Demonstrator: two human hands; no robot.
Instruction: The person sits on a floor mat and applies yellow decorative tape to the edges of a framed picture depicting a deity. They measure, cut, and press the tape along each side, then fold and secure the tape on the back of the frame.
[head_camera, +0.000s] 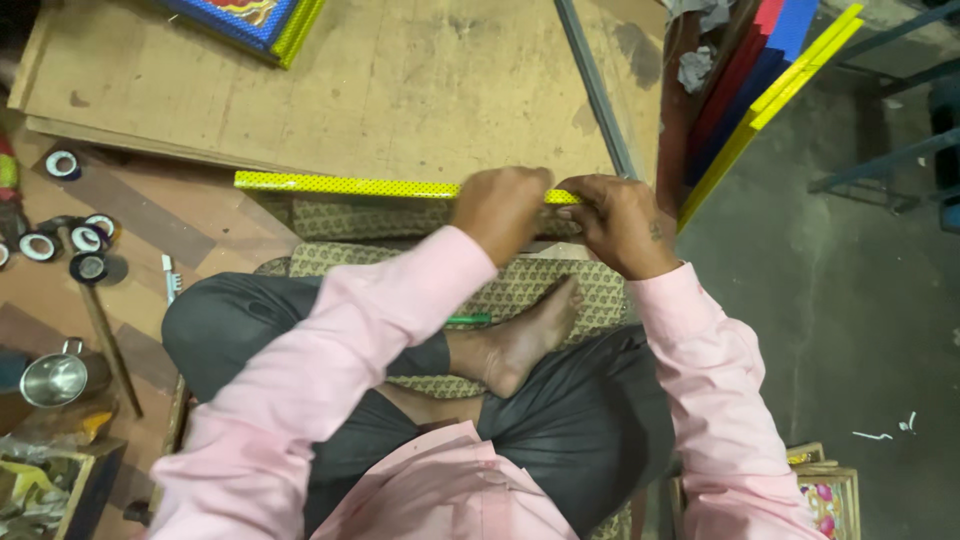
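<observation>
Fingers of left hand (500, 208) curled tight over right end of yellow dotted strip (345, 185); right hand (622, 222) fingers folded onto same end, touching. Strip lies far of patterned cushion (400, 220), along plywood board (330, 85) edge. Green pen (468, 320) near bare foot (525, 340).

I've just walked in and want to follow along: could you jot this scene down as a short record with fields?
Posture: seated cross-legged, bare foot up
Left hand: gripping the yellow dotted strip
Right hand: pinching the strip's right end
Strip: flat across a patterned cushion
On lap: green pen
Left floor: tape rolls, steel cup
Right: stacked coloured strips
</observation>
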